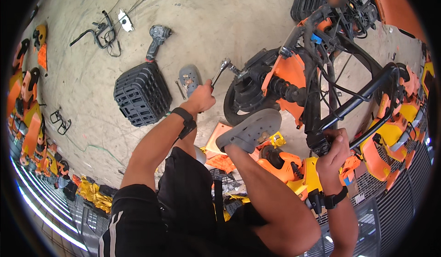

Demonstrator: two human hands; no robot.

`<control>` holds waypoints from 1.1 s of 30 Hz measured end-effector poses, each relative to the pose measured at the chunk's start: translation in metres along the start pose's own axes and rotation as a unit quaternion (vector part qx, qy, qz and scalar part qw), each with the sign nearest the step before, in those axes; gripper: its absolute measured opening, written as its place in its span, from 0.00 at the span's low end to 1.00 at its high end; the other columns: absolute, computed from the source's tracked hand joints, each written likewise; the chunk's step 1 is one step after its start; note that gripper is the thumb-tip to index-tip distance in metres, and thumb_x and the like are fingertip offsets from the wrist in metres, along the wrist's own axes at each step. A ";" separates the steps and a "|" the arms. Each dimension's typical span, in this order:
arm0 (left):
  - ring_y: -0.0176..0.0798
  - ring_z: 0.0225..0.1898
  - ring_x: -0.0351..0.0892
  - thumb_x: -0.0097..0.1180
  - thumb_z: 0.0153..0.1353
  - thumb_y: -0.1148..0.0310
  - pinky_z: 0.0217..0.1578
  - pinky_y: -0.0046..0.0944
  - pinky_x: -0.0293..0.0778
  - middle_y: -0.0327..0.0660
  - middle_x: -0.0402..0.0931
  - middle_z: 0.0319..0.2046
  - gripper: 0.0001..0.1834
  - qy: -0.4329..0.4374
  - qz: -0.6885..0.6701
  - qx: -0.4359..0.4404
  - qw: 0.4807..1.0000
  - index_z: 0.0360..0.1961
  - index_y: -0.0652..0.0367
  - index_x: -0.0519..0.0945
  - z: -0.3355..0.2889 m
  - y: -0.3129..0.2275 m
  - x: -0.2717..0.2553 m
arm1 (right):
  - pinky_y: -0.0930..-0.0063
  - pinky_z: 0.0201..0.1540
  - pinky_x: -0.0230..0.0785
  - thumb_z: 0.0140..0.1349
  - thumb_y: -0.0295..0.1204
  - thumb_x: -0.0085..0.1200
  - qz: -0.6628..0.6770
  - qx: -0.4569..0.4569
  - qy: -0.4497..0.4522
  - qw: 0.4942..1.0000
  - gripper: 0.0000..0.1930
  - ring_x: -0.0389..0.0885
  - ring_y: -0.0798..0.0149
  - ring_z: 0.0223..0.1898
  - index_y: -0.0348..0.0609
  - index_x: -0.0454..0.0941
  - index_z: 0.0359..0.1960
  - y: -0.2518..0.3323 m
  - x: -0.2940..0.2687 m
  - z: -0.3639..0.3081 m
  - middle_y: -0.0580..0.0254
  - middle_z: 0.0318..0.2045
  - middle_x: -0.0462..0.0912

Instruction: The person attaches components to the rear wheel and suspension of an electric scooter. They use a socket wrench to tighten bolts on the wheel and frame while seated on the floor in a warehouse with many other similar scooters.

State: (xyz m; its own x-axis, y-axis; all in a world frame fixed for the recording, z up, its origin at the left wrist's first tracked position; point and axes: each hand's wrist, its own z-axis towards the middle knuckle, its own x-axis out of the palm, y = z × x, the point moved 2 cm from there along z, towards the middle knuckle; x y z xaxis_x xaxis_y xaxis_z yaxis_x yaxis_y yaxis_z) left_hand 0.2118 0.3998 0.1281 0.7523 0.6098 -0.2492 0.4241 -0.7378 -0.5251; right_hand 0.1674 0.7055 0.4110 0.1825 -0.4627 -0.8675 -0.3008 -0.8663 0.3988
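Note:
My left hand (200,98) is closed round the handle of a ratchet wrench (219,73). The wrench's head meets a metal fitting at the wheel's axle. That black wheel (234,112) belongs to a partly stripped scooter or bike with a black tube frame (312,87) and orange panels (290,75), lying on its side. At the right, my right hand (334,153) wraps round the black end of the frame near a joint; its fingertips are partly hidden. One of my feet, in a grey clog (252,128), is up against the wheel; the other clog (189,79) stands on the floor.
A black plastic crate (141,94) and a cordless impact driver (157,42) are on the concrete floor to the left. A spanner (179,90) lies beside the floor clog. Farther left is a bent black handlebar (104,33) with cables. Orange and yellow scooter parts (294,169) crowd both sides.

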 end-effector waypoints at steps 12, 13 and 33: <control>0.66 0.34 0.76 0.50 0.46 0.73 0.39 0.55 0.71 0.66 0.75 0.28 0.17 0.051 0.093 -0.015 0.994 0.38 0.70 0.67 0.021 0.008 -0.004 | 0.69 0.24 0.60 0.66 0.28 0.29 0.014 -0.016 0.005 1.000 0.21 0.70 0.57 0.19 0.33 0.75 0.23 0.002 0.001 0.000 0.53 0.20 0.71; 0.67 0.33 0.76 0.50 0.46 0.74 0.38 0.56 0.70 0.66 0.75 0.26 0.16 0.036 0.094 -0.005 0.995 0.38 0.70 0.66 0.017 0.012 0.000 | 0.69 0.24 0.60 0.66 0.28 0.29 0.014 -0.013 0.008 1.000 0.21 0.70 0.57 0.19 0.33 0.75 0.23 0.002 0.001 0.001 0.53 0.20 0.71; 0.63 0.41 0.77 0.52 0.47 0.72 0.43 0.51 0.73 0.64 0.76 0.35 0.19 0.021 0.071 -0.145 0.987 0.41 0.71 0.68 0.004 -0.042 0.009 | 0.70 0.26 0.62 0.66 0.27 0.29 0.004 0.008 0.036 0.999 0.20 0.72 0.57 0.21 0.33 0.74 0.23 0.003 0.000 0.002 0.53 0.22 0.73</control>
State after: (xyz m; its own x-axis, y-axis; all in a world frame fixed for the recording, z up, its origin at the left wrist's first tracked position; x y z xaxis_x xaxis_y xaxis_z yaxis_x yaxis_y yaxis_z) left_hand 0.1987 0.4372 0.1448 0.8321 0.4864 -0.2664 0.4346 -0.8703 -0.2316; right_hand 0.1643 0.7038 0.4118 0.2458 -0.4832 -0.8403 -0.3174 -0.8592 0.4012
